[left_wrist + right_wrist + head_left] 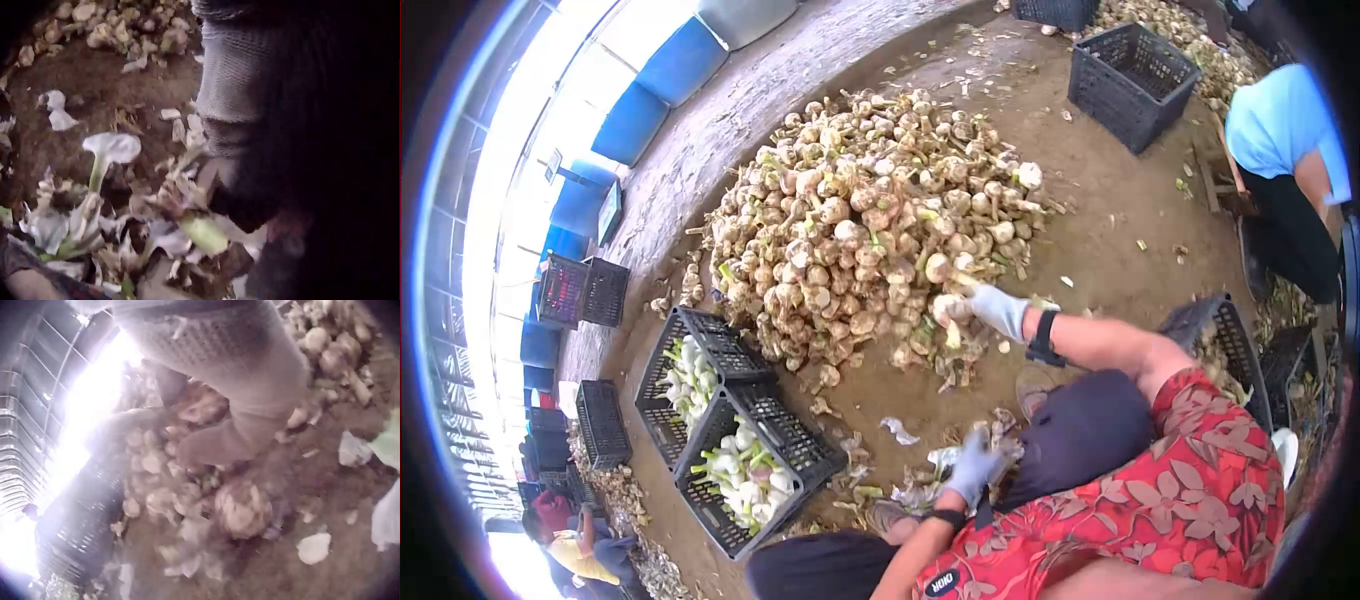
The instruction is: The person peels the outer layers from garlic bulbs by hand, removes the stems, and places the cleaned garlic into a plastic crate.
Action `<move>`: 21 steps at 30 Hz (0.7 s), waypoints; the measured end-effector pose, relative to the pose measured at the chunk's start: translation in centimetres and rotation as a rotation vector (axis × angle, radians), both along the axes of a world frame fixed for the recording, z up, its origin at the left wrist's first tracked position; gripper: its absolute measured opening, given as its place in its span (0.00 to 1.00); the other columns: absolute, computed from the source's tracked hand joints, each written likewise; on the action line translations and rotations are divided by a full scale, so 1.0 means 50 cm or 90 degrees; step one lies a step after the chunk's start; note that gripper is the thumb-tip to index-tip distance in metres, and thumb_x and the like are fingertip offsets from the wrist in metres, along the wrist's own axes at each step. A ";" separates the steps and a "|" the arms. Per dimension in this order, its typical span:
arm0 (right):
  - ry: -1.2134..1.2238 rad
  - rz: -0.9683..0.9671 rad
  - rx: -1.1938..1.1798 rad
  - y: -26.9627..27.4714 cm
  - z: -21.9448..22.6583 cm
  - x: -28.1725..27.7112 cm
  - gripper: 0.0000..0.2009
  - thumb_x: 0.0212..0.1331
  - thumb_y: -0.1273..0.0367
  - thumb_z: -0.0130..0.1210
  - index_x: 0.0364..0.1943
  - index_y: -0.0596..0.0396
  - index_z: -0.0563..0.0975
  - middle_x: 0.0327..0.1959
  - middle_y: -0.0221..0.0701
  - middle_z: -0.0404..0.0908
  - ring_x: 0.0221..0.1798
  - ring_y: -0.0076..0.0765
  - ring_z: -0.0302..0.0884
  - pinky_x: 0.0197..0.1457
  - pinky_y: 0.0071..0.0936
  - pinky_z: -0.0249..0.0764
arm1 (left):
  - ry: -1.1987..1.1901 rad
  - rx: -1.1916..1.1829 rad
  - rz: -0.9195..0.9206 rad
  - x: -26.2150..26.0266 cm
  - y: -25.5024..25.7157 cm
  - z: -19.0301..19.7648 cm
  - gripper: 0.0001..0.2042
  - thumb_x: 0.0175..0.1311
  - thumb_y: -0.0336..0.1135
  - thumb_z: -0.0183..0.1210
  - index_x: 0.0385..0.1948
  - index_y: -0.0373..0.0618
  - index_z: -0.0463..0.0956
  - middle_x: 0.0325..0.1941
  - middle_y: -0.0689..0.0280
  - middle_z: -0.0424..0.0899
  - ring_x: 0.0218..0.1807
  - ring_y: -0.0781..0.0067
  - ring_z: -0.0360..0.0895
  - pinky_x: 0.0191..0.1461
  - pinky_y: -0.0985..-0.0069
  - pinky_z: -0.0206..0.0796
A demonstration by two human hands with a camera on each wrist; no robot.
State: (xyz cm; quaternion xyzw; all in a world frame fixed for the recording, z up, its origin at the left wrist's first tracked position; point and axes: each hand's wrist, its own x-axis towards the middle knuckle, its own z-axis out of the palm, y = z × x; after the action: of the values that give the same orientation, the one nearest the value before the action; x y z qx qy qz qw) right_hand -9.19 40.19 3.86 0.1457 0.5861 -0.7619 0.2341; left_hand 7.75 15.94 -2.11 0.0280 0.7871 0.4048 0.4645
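Note:
In the head view my gloved left hand (977, 468) holds a brownish, husk-covered garlic piece (1006, 436) low over scattered peels. Its glove (231, 81) is dark in the left wrist view, its fingertips hidden in shadow. My gloved right hand (1002, 312) reaches to the near edge of the garlic pile (850, 230), beside a bulb (950, 308). In the right wrist view the thumb and a finger of that hand (169, 428) stand apart around a brownish bulb (203, 405); whether they touch it is unclear. A larger bulb (244, 509) lies below.
Two black crates, one (745, 405) in front of the other, hold white garlic with green stems (745, 470). Another crate (1135, 80) stands beyond the pile. A person in light blue (1285, 120) is at the right; another in yellow (575, 555) sits at the lower left.

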 end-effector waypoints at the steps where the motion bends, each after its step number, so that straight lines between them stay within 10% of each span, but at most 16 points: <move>1: -0.003 0.040 -0.036 -0.004 0.089 0.009 0.13 0.58 0.57 0.60 0.39 0.49 0.78 0.25 0.25 0.75 0.24 0.25 0.75 0.25 0.24 0.71 | 0.469 0.052 0.058 -0.031 0.017 0.005 0.36 0.55 0.29 0.61 0.68 0.41 0.55 0.60 0.54 0.73 0.54 0.65 0.74 0.56 0.67 0.68; 4: 0.020 0.148 -0.039 -0.024 0.294 0.054 0.15 0.58 0.51 0.58 0.37 0.46 0.78 0.22 0.20 0.71 0.21 0.21 0.73 0.21 0.21 0.69 | 0.554 0.285 0.280 -0.155 0.070 0.221 0.39 0.55 0.29 0.62 0.69 0.38 0.50 0.70 0.49 0.56 0.69 0.50 0.59 0.72 0.62 0.50; 6: 0.037 0.162 0.066 -0.042 0.377 0.073 0.21 0.60 0.45 0.53 0.38 0.47 0.79 0.27 0.24 0.76 0.18 0.26 0.74 0.20 0.22 0.72 | 0.500 0.396 0.331 -0.188 0.079 0.291 0.37 0.57 0.26 0.59 0.69 0.39 0.50 0.71 0.49 0.53 0.68 0.53 0.60 0.69 0.63 0.55; 9: 0.034 0.240 0.189 -0.081 0.491 0.106 0.27 0.59 0.42 0.51 0.36 0.54 0.80 0.27 0.29 0.79 0.18 0.29 0.76 0.20 0.25 0.72 | 0.802 0.372 0.211 -0.212 0.058 0.399 0.36 0.60 0.31 0.61 0.68 0.38 0.51 0.65 0.56 0.63 0.61 0.71 0.64 0.63 0.74 0.60; 12: 0.111 0.318 0.310 -0.110 0.535 0.114 0.26 0.63 0.45 0.49 0.32 0.56 0.81 0.25 0.36 0.82 0.22 0.38 0.80 0.24 0.35 0.75 | 0.310 0.643 0.399 -0.148 0.020 0.519 0.33 0.63 0.36 0.59 0.67 0.36 0.53 0.61 0.58 0.67 0.59 0.71 0.67 0.62 0.73 0.61; 14: 0.615 0.334 0.722 -0.128 0.514 0.113 0.24 0.64 0.48 0.48 0.36 0.57 0.81 0.28 0.43 0.82 0.30 0.47 0.82 0.34 0.40 0.76 | 0.254 0.654 0.414 -0.131 -0.031 0.541 0.30 0.63 0.36 0.60 0.64 0.35 0.59 0.55 0.60 0.73 0.53 0.73 0.71 0.57 0.75 0.64; 18: 0.457 0.188 0.531 -0.237 0.535 0.210 0.27 0.57 0.44 0.55 0.41 0.58 0.78 0.34 0.48 0.80 0.40 0.51 0.80 0.44 0.40 0.74 | 0.418 0.565 0.387 -0.090 -0.104 0.501 0.27 0.53 0.28 0.64 0.57 0.36 0.67 0.50 0.62 0.75 0.48 0.75 0.73 0.53 0.77 0.67; 21: 0.456 0.102 0.484 -0.314 0.447 0.234 0.24 0.52 0.51 0.64 0.38 0.60 0.77 0.30 0.38 0.81 0.34 0.32 0.78 0.38 0.31 0.73 | 0.697 0.323 0.318 -0.059 -0.142 0.476 0.27 0.45 0.27 0.68 0.52 0.36 0.71 0.46 0.64 0.74 0.46 0.72 0.74 0.52 0.77 0.67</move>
State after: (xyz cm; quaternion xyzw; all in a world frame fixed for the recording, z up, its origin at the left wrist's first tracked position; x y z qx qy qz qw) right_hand 2.53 24.49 26.23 -0.0946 0.8736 -0.4772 0.0071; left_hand 4.78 8.83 21.68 0.1553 0.7728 0.6009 -0.1326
